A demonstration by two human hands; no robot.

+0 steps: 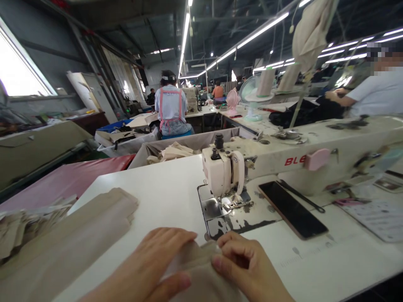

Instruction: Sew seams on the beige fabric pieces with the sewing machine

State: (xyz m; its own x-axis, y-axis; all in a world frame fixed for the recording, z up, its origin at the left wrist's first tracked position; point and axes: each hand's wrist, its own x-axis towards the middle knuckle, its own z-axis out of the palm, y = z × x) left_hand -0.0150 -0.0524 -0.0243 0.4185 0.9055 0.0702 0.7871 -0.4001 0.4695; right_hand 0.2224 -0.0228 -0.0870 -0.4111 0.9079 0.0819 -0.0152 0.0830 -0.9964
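A beige piece of fabric lies at the table's near edge, in front of the sewing machine. My left hand rests on its left side, fingers stretched toward the machine and thumb apart. At the fabric's far right edge, my right hand pinches the cloth between thumb and curled fingers. The machine's presser foot stands beyond both hands, and no fabric shows under it. More beige fabric is spread over the left of the white table.
A black phone and a dark tool lie right of the needle area. Behind the table is a bin of beige pieces. A seated person faces away; another person handles black cloth at the right.
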